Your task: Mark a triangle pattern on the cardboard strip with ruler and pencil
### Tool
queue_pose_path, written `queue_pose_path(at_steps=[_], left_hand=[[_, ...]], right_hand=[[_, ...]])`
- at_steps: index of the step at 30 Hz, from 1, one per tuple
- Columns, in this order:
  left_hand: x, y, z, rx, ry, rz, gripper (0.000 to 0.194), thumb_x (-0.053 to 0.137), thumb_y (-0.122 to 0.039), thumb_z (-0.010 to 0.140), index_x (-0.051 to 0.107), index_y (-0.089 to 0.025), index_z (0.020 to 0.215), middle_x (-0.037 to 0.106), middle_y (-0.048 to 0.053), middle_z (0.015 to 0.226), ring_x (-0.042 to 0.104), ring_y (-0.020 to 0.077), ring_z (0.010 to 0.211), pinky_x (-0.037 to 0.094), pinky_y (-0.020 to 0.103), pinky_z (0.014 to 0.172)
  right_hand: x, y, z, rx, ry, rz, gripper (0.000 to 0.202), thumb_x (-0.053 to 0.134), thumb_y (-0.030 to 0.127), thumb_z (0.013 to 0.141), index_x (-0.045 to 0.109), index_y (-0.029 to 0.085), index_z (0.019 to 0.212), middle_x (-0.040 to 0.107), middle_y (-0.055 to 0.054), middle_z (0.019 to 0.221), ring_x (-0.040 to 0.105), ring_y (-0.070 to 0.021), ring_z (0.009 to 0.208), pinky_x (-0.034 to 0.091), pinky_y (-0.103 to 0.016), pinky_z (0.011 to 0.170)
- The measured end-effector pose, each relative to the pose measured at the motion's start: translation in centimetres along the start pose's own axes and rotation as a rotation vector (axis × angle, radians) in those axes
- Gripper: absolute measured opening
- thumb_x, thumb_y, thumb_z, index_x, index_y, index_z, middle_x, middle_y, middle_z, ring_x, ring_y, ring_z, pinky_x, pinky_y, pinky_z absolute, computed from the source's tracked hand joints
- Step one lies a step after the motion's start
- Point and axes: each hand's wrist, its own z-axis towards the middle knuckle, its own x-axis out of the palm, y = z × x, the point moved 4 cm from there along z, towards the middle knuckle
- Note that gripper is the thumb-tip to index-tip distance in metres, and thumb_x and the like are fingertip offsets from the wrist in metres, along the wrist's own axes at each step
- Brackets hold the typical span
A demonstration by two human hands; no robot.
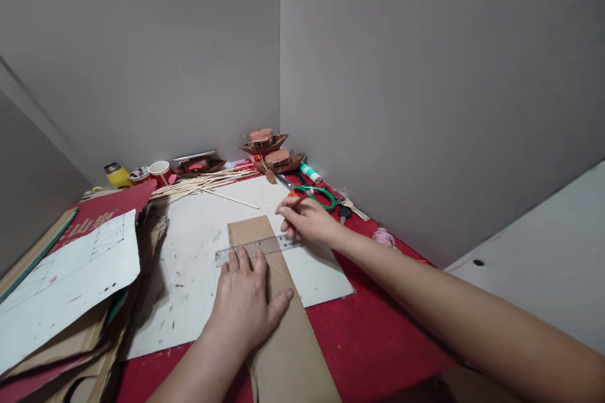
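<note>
My left hand [246, 296] lies flat with its fingers spread. Its fingertips press a clear ruler [259, 249] against a long brown cardboard strip [283, 327]. The ruler crosses the strip near its far end. Just beyond the ruler's right end, my right hand [305, 219] is closed, fingers curled. A thin red pen-like thing [299, 200] shows at its fingers; its tip is hidden. Right behind that hand lie green-handled scissors [326, 198]. Under the strip is a white board [189, 283] with dark scraps on it.
Thin wooden sticks [203, 181] lie at the back, by small model boats [278, 160]. Paper cups [159, 170] and a yellow bottle [118, 175] stand back left. Stacked cardboard with a drawn-on sheet [70, 289] fills the left. Keys [352, 208] lie at the right, near the wall.
</note>
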Motion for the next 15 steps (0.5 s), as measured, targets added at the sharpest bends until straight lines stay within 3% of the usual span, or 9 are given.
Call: queue_pose_path(at_steps=[2,4,7,10,12,15], left_hand=[[-0.3,0.2,-0.2,0.011,-0.013,0.001,0.073,0.048,-0.056,0.09,0.048,-0.005,0.142,0.052,0.032,0.136,0.049,0.0462,0.127,0.041,0.055,0.1],[-0.6,0.3,-0.5,0.023,-0.023,0.009,0.065,0.049,-0.054,0.091,0.056,-0.005,0.133,0.058,0.029,0.126,0.055,0.0437,0.119,0.042,0.054,0.098],[-1.2,0.6,-0.9,0.032,-0.042,0.004,0.047,0.052,-0.046,0.091,0.065,-0.009,0.116,0.065,0.023,0.111,0.06,0.0397,0.106,0.045,0.051,0.093],[-1.6,1.4,-1.1,0.019,-0.059,-0.102,0.031,0.053,-0.037,0.09,0.067,-0.013,0.104,0.068,0.018,0.101,0.063,0.0364,0.099,0.047,0.049,0.088],[-1.8,2.3,-0.9,-0.031,-0.108,-0.324,0.024,0.055,-0.032,0.088,0.068,-0.016,0.098,0.069,0.016,0.097,0.063,0.0346,0.096,0.046,0.048,0.087],[-1.8,4.6,-0.4,-0.207,-0.282,-0.864,0.024,0.064,-0.033,0.08,0.07,-0.021,0.1,0.071,0.012,0.101,0.063,0.032,0.099,0.043,0.047,0.093]], right_hand=[[0.1,0.5,-1.1,-0.077,-0.009,-0.089,0.025,0.037,0.026,0.098,0.06,0.019,0.103,0.073,-0.009,0.092,0.069,-0.0193,0.08,0.053,-0.031,0.071],[0.5,1.0,-2.2,-0.142,0.027,-0.195,0.021,0.054,0.025,0.09,0.064,0.019,0.107,0.073,-0.012,0.103,0.066,-0.026,0.098,0.048,-0.037,0.086],[1.0,1.3,-3.5,-0.206,0.135,-0.321,0.038,0.071,0.021,0.075,0.066,0.018,0.112,0.07,-0.015,0.112,0.061,-0.0331,0.108,0.042,-0.042,0.093],[1.0,1.2,-3.9,-0.219,0.215,-0.388,0.041,0.069,0.017,0.074,0.065,0.015,0.116,0.067,-0.018,0.114,0.058,-0.0341,0.109,0.041,-0.043,0.092],[0.9,1.0,-3.9,-0.212,0.252,-0.401,0.041,0.069,0.017,0.074,0.065,0.014,0.114,0.067,-0.019,0.113,0.058,-0.0346,0.108,0.042,-0.042,0.09],[0.8,0.5,-3.9,-0.199,0.282,-0.366,0.034,0.067,0.014,0.071,0.067,0.016,0.105,0.069,-0.016,0.106,0.061,-0.0322,0.1,0.043,-0.038,0.082]])
